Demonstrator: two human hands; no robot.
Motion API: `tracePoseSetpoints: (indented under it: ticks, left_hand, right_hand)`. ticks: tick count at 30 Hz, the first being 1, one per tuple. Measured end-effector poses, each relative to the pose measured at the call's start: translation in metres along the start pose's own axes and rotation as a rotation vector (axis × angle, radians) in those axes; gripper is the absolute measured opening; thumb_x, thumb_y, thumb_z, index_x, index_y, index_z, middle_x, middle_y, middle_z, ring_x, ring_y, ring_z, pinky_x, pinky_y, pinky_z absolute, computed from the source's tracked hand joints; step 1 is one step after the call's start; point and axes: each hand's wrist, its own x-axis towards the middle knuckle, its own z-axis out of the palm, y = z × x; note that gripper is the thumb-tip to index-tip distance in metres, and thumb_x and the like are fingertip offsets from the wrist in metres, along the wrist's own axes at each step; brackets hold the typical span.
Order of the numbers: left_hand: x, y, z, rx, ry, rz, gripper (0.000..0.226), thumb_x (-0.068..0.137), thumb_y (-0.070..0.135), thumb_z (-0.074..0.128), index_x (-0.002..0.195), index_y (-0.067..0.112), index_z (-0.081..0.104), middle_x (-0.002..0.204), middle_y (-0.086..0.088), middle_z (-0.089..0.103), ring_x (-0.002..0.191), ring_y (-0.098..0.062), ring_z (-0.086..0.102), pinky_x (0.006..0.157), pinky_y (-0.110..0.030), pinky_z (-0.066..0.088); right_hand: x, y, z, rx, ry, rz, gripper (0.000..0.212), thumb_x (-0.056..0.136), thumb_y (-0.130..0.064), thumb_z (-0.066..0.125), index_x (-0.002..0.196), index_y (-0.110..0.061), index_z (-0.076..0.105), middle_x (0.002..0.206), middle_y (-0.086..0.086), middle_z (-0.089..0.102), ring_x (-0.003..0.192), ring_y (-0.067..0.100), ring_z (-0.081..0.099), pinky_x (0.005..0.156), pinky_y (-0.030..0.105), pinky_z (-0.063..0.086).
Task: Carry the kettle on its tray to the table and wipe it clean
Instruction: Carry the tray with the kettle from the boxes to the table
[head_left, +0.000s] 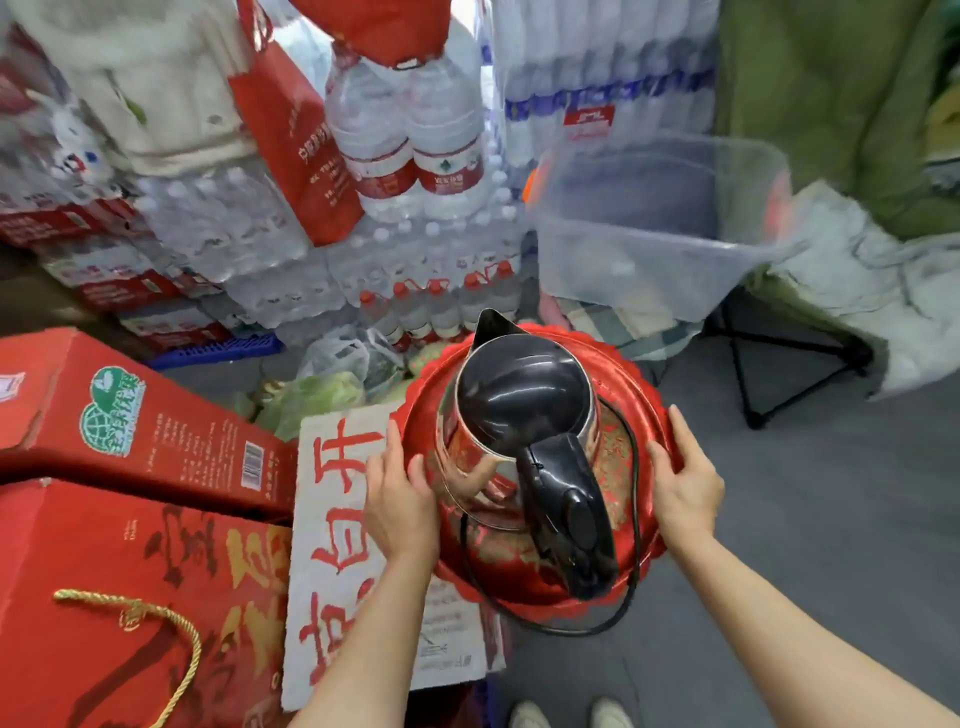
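Observation:
A steel kettle (519, 400) with a black lid and black handle stands on a round red tray (636, 384) with a scalloped rim. Its black cord (635, 519) loops around the tray's near side. My left hand (397, 499) grips the tray's left rim, thumb on top. At the tray's right rim my right hand (685, 483) holds on the same way. The tray is level, above a white box with red characters (337, 519).
Red gift boxes (130, 545) are stacked at the left. Shrink-wrapped packs of water bottles (405, 156) pile up behind. A clear plastic bin (660, 223) and a folding chair with white cloth (831, 291) stand at the right. Grey floor (831, 519) lies to the right; my shoes (571, 714) show below.

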Motion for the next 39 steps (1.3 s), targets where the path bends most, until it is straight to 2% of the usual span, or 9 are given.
tracePoseSetpoints:
  ticks: [6,9,14,17,23,27,31,39]
  left_hand:
    - [-0.044,0.101,0.02,-0.051,-0.099,0.176,0.052,0.101,0.023,0.049,0.152,0.027,0.04,0.119,-0.009,0.06,0.106,-0.028,0.059,0.074,-0.029,0.034]
    - [-0.07,0.151,0.039,-0.062,-0.173,0.29,0.053,0.1,0.023,0.05,0.152,0.028,0.04,0.117,-0.009,0.06,0.099,-0.024,0.058,0.074,-0.029,0.036]
    - [-0.116,0.241,0.083,-0.064,-0.271,0.424,0.053,0.099,0.023,0.053,0.151,0.03,0.043,0.121,-0.011,0.061,0.11,-0.031,0.061,0.084,-0.041,0.047]
    - [-0.149,0.298,0.115,-0.057,-0.336,0.51,0.054,0.098,0.02,0.054,0.15,0.027,0.044,0.122,-0.014,0.06,0.113,-0.034,0.059,0.09,-0.044,0.045]
    - [-0.206,0.394,0.176,-0.047,-0.428,0.651,0.055,0.096,0.023,0.053,0.15,0.032,0.043,0.117,-0.014,0.059,0.107,-0.036,0.061,0.086,-0.047,0.048]
    - [-0.241,0.462,0.21,-0.032,-0.479,0.718,0.054,0.097,0.026,0.051,0.149,0.036,0.042,0.117,-0.01,0.058,0.104,-0.032,0.062,0.084,-0.044,0.048]
    - [-0.271,0.529,0.244,-0.006,-0.533,0.784,0.053,0.099,0.03,0.048,0.149,0.04,0.038,0.123,-0.006,0.059,0.106,-0.03,0.062,0.088,-0.044,0.049]
    - [-0.331,0.677,0.329,-0.005,-0.633,0.88,0.051,0.1,0.03,0.049,0.15,0.038,0.038,0.118,-0.007,0.059,0.104,-0.028,0.061,0.089,-0.04,0.047]
  right_hand:
    - [0.015,0.007,-0.112,0.048,0.212,0.033,0.05,0.093,-0.02,0.062,0.141,-0.028,0.053,0.136,0.001,0.062,0.125,0.021,0.058,0.095,0.019,0.034]
    - [0.023,0.02,-0.17,0.081,0.311,0.066,0.049,0.093,-0.019,0.062,0.14,-0.027,0.054,0.138,0.0,0.061,0.127,0.019,0.056,0.099,0.018,0.032]
    - [0.044,0.054,-0.261,0.137,0.464,0.138,0.049,0.092,-0.02,0.063,0.14,-0.026,0.054,0.14,-0.002,0.059,0.129,0.016,0.055,0.101,0.018,0.034]
    - [0.061,0.074,-0.318,0.166,0.551,0.183,0.05,0.091,-0.022,0.063,0.14,-0.025,0.054,0.14,-0.001,0.058,0.129,0.017,0.054,0.101,0.018,0.034]
    - [0.095,0.109,-0.414,0.188,0.683,0.245,0.053,0.09,-0.026,0.061,0.142,-0.028,0.051,0.141,-0.003,0.058,0.129,0.019,0.055,0.102,0.023,0.037]
    - [0.117,0.12,-0.471,0.189,0.758,0.297,0.053,0.091,-0.023,0.059,0.143,-0.024,0.051,0.142,-0.001,0.057,0.131,0.019,0.053,0.104,0.024,0.035]
    - [0.15,0.131,-0.524,0.174,0.818,0.328,0.054,0.089,-0.026,0.057,0.142,-0.023,0.052,0.14,0.003,0.059,0.13,0.023,0.054,0.111,0.037,0.04]
    - [0.239,0.145,-0.637,0.096,0.917,0.406,0.054,0.092,-0.03,0.053,0.145,-0.023,0.049,0.142,0.004,0.058,0.132,0.025,0.052,0.11,0.038,0.038]
